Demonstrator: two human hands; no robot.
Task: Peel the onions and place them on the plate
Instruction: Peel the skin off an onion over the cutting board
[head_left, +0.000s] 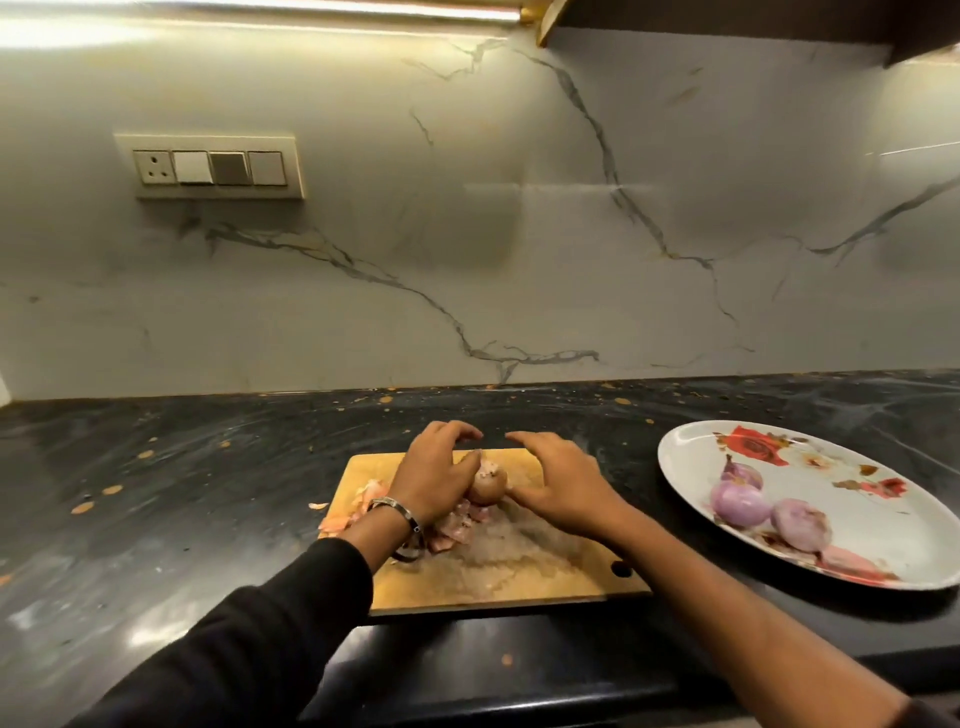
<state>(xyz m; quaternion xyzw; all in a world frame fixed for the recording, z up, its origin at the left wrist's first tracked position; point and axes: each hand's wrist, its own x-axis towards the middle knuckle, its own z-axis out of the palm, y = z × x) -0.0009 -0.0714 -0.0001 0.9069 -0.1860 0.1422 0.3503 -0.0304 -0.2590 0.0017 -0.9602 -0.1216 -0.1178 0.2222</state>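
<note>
Two hands meet over a wooden cutting board (519, 577) on the dark countertop (156, 493). Furthest left on the wall is a switch panel (210, 167), and below it, at the board's left edge, lie loose onion skins (363, 499). Next comes the left hand (434, 480), a metal bracelet (397, 509) on its wrist, fingers curled round an unpeeled brown onion (488, 486) that sits above the board's far half. Just right of the onion is the right hand (558, 486), fingers arched and spread over it; whether the thumb touches the onion is hard to say, since the view there is blurred. Well apart to the right, a white floral plate (831, 457) rests on the countertop and carries what look like three peeled purple onions (740, 504) near its left side.
</note>
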